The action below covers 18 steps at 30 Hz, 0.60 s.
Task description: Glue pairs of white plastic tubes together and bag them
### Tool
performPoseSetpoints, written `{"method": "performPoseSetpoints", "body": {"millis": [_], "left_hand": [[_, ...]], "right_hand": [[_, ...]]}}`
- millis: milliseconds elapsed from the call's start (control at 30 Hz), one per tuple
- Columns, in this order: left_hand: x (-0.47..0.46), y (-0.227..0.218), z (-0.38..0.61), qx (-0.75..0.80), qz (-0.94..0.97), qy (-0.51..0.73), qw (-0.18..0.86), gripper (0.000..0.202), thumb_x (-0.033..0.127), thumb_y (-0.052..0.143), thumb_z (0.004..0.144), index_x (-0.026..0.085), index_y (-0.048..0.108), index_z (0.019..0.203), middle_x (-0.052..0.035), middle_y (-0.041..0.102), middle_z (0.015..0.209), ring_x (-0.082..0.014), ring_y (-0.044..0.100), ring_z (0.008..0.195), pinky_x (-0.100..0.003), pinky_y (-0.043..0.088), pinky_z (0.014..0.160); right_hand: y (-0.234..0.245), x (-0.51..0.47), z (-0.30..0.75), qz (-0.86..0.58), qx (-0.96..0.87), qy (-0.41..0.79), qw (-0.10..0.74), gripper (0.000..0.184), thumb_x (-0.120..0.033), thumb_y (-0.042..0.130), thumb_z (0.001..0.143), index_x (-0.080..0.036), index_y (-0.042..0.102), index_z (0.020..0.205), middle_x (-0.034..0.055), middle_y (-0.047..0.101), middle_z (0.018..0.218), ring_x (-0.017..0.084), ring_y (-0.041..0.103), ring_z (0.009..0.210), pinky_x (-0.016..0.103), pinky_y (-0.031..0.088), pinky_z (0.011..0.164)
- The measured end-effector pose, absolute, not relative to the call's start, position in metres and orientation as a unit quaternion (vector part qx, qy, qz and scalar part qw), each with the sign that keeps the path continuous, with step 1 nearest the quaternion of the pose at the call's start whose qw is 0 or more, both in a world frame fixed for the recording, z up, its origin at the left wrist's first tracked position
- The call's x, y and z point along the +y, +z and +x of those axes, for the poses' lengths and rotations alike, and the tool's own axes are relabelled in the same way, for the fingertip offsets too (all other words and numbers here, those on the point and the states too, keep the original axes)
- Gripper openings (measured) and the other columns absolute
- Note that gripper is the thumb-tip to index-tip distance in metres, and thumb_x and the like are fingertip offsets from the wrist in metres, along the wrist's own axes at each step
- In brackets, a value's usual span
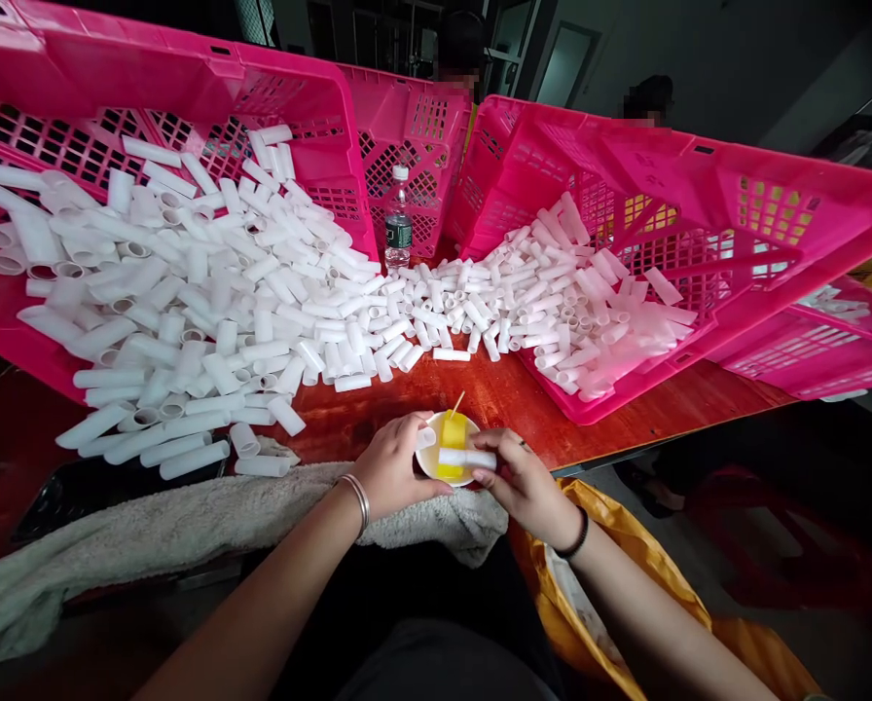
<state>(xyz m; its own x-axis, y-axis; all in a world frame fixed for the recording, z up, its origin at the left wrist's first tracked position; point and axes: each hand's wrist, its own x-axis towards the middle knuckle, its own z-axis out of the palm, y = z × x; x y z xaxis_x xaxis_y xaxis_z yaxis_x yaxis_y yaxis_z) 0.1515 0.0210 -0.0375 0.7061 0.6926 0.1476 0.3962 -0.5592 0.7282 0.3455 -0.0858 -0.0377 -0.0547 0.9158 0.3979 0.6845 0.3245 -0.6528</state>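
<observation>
At the near edge of the red worktop (524,409), in the head view, a short white tube (467,458) lies level over a small bowl (436,472). Its long axis runs left to right across the picture, 1 end toward each hand. The right hand (524,482) has its grip pinching the tube's right end between thumb and fingertips. The left hand (392,467) has its grip curled against the bowl's left rim. A yellow sponge (452,430) sits in the bowl, with a thin stick (456,402) slanting up from it. Behind, loose white tubes (209,292) spill in every direction from 2 tipped pink crates (275,97) onto the worktop. Between the crates stands an upright bottle (398,219); its dark label is too small to read. A pale towel (188,531) lies along the worktop's near edge under the left wrist, and a yellow bag (626,545) hangs below the right forearm.
</observation>
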Motion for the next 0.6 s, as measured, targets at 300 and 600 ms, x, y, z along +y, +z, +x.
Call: {"method": "performPoseSetpoints", "body": {"millis": [300, 600], "left_hand": [[0.022, -0.037, 0.152, 0.317, 0.861, 0.214, 0.336, 0.084, 0.040, 0.086, 0.051, 0.021, 0.045, 0.122, -0.0115, 0.055, 0.124, -0.0314, 0.051, 0.116, -0.047, 0.040, 0.100], [0.026, -0.033, 0.150, 0.297, 0.885, 0.213, 0.290, 0.085, 0.046, 0.086, 0.046, 0.019, 0.045, 0.116, -0.0141, 0.052, 0.125, -0.0352, 0.046, 0.119, -0.052, 0.036, 0.102]], "right_hand": [[-0.043, -0.090, 0.346, -0.557, -0.734, 0.077, 0.380, 0.021, -0.021, 0.049, 0.092, -0.019, 0.060, 0.110, 0.0105, 0.062, 0.100, 0.024, 0.061, 0.095, 0.039, 0.055, 0.079], [-0.051, -0.093, 0.348, -0.519, -0.754, 0.057, 0.399, 0.020, -0.017, 0.051, 0.090, -0.023, 0.063, 0.104, 0.0081, 0.064, 0.101, 0.024, 0.060, 0.097, 0.042, 0.052, 0.085]]}}
